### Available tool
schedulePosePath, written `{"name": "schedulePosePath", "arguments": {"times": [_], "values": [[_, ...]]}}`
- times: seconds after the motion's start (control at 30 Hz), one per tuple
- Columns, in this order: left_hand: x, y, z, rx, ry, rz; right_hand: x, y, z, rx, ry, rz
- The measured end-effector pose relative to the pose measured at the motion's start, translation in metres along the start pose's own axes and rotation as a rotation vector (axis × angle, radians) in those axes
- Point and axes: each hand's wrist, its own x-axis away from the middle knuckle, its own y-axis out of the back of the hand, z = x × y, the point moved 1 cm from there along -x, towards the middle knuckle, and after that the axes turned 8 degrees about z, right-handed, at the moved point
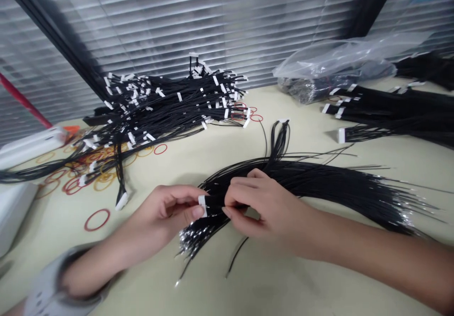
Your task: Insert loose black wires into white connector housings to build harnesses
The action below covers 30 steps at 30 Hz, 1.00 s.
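This looks like a small electronics assembly workspace — an office-style room with venetian blinds [170, 27] behind a pale desk [255, 287]. Heaps of black cable harnesses with white connectors [159, 108] cover it, among loose rubber bands [97, 220] and a clear plastic bag [340, 56] — cable inside.

Passage lies between the wire heap [159, 108], left hand [166, 209] and right hand [262, 207]

Left hand [166, 216] pinches a white connector [203, 206], right hand [266, 207] grips its black wires [301, 183]; a wire heap [170, 103] lies at eleven o'clock.
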Motion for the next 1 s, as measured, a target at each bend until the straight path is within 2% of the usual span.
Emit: {"name": "schedulePosePath", "arguments": {"times": [0.2, 0.33, 0.5, 0.6, 0.83, 1.0], "values": [[0.004, -0.004, -0.003, -0.065, -0.005, -0.019, 0.001, -0.004, 0.005, 0.095, -0.018, -0.004], [0.008, -0.008, 0.003, -0.108, -0.021, -0.108, 0.001, -0.008, 0.007, 0.141, -0.011, -0.004], [0.011, -0.010, 0.008, -0.117, -0.018, -0.163, 0.001, -0.011, 0.006, 0.155, -0.023, -0.040], [0.009, -0.007, 0.003, -0.078, -0.018, -0.178, 0.002, -0.008, 0.006, 0.191, -0.021, -0.098], [0.000, 0.010, -0.004, 0.062, 0.004, -0.124, 0.006, 0.000, 0.003, 0.288, -0.005, -0.218], [-0.002, 0.016, -0.003, 0.063, -0.013, -0.132, 0.007, -0.001, 0.011, 0.338, 0.072, -0.417]]}}
